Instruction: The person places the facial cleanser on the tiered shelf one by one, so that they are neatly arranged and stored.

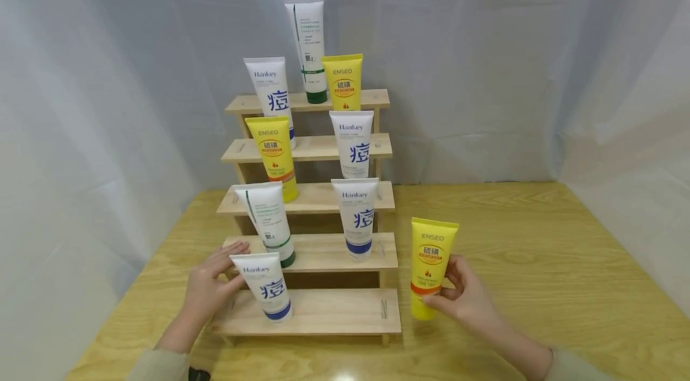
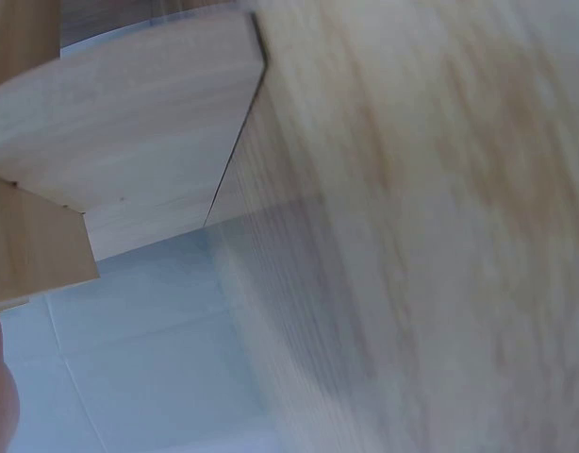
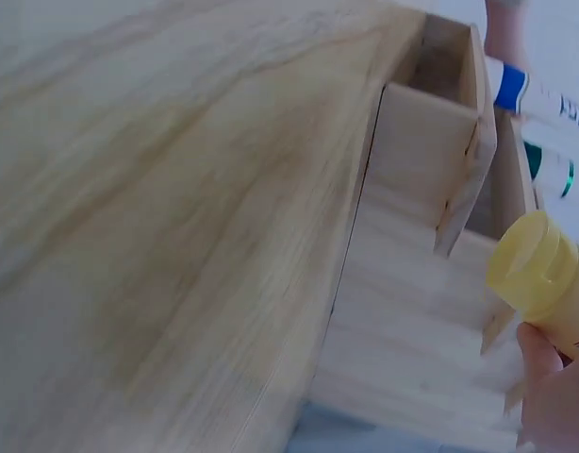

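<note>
My right hand (image 1: pixel 466 297) grips a yellow ENSEO tube (image 1: pixel 433 267) near its lower end, just right of the stepped wooden rack (image 1: pixel 345 312). The tube is nearly upright, its cap pointing down; the right wrist view shows the yellow cap (image 3: pixel 530 269) above my thumb. My left hand (image 1: pixel 212 285) rests at the rack's left side, fingers laid over the end of the second-lowest shelf. Its thumb runs partly behind a white-and-blue Hankey tube (image 1: pixel 266 288) on the lowest shelf. Just beyond the fingers stands a white-and-green tube (image 1: pixel 269 222).
Higher shelves hold two more yellow tubes (image 1: pixel 276 156), several Hankey tubes (image 1: pixel 356 219) and a tall white-and-green tube (image 1: pixel 309 48) at the top. The wooden table (image 1: pixel 517 237) extends right of the rack. Pale curtain-like sheets (image 1: pixel 474 69) hang behind and at both sides.
</note>
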A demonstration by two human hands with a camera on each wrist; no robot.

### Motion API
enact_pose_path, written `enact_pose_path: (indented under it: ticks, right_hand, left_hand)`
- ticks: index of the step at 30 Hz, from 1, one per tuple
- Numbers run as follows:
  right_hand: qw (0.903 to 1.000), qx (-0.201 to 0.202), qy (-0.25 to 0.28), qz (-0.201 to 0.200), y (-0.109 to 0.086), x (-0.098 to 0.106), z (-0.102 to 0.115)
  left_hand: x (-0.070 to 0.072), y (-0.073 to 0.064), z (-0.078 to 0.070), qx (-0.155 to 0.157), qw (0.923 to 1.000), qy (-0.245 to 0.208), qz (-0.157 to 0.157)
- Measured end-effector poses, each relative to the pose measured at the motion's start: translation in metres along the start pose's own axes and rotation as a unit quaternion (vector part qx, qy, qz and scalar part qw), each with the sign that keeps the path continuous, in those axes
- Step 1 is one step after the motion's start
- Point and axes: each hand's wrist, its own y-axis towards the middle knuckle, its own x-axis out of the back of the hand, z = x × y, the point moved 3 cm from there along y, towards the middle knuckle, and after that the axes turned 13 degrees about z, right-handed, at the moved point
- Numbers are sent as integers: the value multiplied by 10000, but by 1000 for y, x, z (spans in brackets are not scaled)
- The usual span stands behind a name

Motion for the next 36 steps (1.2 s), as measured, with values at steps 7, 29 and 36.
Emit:
enact_pose_path:
  ticks: [7,29,36]
  right_hand:
    - [9968,590,-227,497,16,-35,-1]
    - [9881,1076,-563,947,32,-76,-2]
    - [9849,1067,-1061,855,30,-69,1]
  left_hand:
    - [0,0,-2,-13,10000,-15,21]
    - [0,3,-6,-71,9999,-121,-7]
    - [4,3,-5,50,9996,-41,264]
